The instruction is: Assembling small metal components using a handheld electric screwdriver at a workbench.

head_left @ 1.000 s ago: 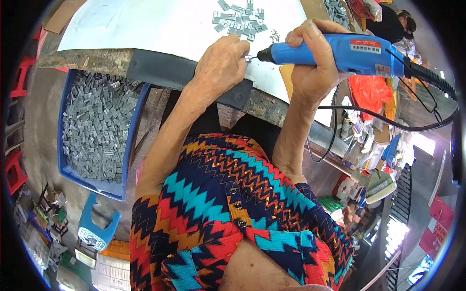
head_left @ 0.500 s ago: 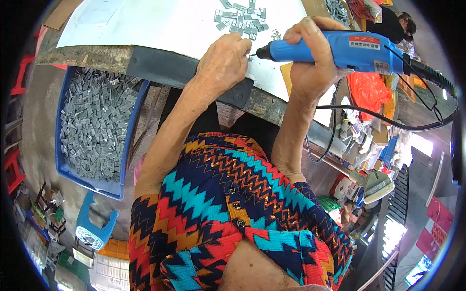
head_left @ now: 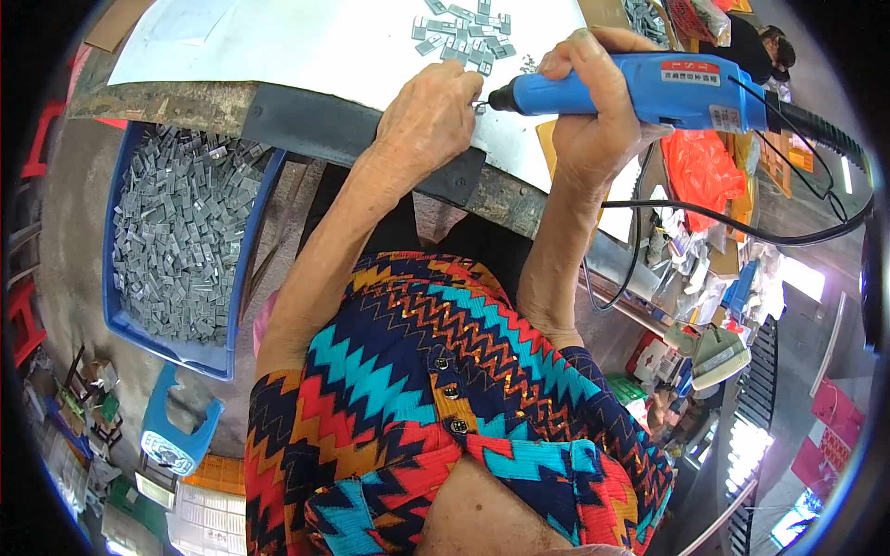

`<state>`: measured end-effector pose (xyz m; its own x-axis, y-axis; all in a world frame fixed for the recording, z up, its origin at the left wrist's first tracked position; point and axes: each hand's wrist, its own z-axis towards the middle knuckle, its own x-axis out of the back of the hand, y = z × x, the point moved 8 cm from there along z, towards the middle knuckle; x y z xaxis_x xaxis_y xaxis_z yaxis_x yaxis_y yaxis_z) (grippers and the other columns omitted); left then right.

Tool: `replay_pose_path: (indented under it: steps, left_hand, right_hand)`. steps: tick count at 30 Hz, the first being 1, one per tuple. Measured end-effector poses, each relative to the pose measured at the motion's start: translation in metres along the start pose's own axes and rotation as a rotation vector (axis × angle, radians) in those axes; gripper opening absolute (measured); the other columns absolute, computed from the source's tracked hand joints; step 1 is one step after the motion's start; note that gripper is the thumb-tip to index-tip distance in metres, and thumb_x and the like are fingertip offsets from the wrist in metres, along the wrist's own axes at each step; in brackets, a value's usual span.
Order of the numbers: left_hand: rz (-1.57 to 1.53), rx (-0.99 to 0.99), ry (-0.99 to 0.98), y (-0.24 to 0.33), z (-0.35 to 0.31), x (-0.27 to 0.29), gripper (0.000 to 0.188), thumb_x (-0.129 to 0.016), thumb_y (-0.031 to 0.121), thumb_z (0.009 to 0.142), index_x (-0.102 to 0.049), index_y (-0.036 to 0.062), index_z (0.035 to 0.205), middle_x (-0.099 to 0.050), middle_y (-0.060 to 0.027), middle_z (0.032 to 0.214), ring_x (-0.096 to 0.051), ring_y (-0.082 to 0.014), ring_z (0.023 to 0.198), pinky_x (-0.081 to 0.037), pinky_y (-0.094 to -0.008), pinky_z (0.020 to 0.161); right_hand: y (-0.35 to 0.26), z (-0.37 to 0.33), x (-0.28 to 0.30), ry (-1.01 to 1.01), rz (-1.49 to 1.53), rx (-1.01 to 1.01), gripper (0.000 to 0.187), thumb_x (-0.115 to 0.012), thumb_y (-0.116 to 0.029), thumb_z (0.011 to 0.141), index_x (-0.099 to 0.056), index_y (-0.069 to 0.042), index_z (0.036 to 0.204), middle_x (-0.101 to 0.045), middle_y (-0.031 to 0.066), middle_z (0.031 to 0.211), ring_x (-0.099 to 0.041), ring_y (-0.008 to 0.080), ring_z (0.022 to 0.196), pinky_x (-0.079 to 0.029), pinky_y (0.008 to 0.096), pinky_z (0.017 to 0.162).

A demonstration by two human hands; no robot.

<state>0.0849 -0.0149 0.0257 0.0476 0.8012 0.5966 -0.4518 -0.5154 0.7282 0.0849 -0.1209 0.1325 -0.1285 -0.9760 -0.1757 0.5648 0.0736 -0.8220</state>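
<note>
My right hand (head_left: 598, 93) is wrapped round a blue electric screwdriver (head_left: 677, 90), held nearly level with its black nose pointing left. A black cord runs from its rear end. Close to the tool's tip, my left hand (head_left: 431, 111) is closed in a pinch at the table's near edge. A small grey part (head_left: 478, 107) shows just past its fingertips; most of it is hidden by the fingers. The bit seems to meet this part, but contact is too small to make out. Beyond my hands, a loose group of grey rectangular parts (head_left: 464, 39) lies on the white tabletop sheet (head_left: 278, 46).
Left below the table stands a blue bin (head_left: 109, 278) full of similar grey parts. A blue stool (head_left: 176, 422) is nearer me. The black cord (head_left: 742, 232) loops on the right. Behind it lie a red plastic bag (head_left: 705, 176) and another person (head_left: 756, 46).
The rear of the screwdriver has dipped or shifted slightly, and its cable has moved a little. My left hand keeps its place at the tip.
</note>
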Motion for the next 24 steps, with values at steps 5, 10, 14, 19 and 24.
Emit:
replay_pose_path:
  steps: [5, 10, 14, 19, 24]
  left_hand:
    - [-0.028, 0.028, -0.028, -0.003, 0.001, -0.001, 0.013, -0.062, 0.001, 0.070, -0.056, -0.0009, 0.082, -0.055, -0.0129, 0.080, -0.055, -0.0283, 0.075, -0.045, -0.0368, 0.068]
    - [-0.034, 0.046, -0.062, -0.004, 0.004, -0.003, 0.012, -0.062, 0.001, 0.070, -0.056, -0.0017, 0.080, -0.056, -0.0140, 0.078, -0.056, -0.0292, 0.073, -0.046, -0.0366, 0.068]
    - [-0.068, 0.072, -0.058, -0.006, 0.004, -0.004, 0.011, -0.063, -0.001, 0.069, -0.055, -0.0020, 0.078, -0.057, -0.0149, 0.077, -0.057, -0.0292, 0.070, -0.046, -0.0362, 0.065]
    - [-0.056, 0.061, -0.046, -0.006, 0.005, -0.004, 0.011, -0.062, -0.001, 0.069, -0.056, -0.0024, 0.077, -0.057, -0.0152, 0.077, -0.058, -0.0285, 0.069, -0.046, -0.0360, 0.063]
    - [-0.062, 0.052, -0.016, -0.003, 0.005, 0.001, 0.010, -0.062, -0.002, 0.068, -0.055, -0.0027, 0.076, -0.057, -0.0152, 0.075, -0.057, -0.0284, 0.069, -0.046, -0.0359, 0.063]
  right_hand:
    - [-0.001, -0.002, -0.005, -0.013, -0.035, 0.020, 0.016, -0.061, 0.001, 0.068, -0.055, 0.007, 0.082, -0.057, 0.0128, 0.062, -0.057, 0.0182, 0.052, -0.049, 0.0304, 0.054]
    - [0.001, -0.005, -0.001, -0.010, -0.090, 0.047, 0.014, -0.061, 0.001, 0.068, -0.055, 0.006, 0.081, -0.056, 0.0120, 0.061, -0.057, 0.0177, 0.052, -0.048, 0.0302, 0.053]
    - [-0.006, -0.003, -0.012, -0.164, -0.164, 0.165, 0.014, -0.061, 0.000, 0.069, -0.055, 0.005, 0.080, -0.056, 0.0112, 0.061, -0.057, 0.0174, 0.052, -0.048, 0.0294, 0.053]
    - [0.007, 0.000, -0.013, -0.163, -0.040, 0.021, 0.012, -0.060, 0.000, 0.069, -0.055, 0.004, 0.079, -0.055, 0.0106, 0.062, -0.057, 0.0171, 0.052, -0.048, 0.0291, 0.053]
    - [0.002, -0.002, -0.013, -0.194, -0.149, 0.125, 0.010, -0.057, 0.004, 0.069, -0.055, 0.004, 0.079, -0.055, 0.0098, 0.063, -0.057, 0.0162, 0.053, -0.047, 0.0283, 0.051]
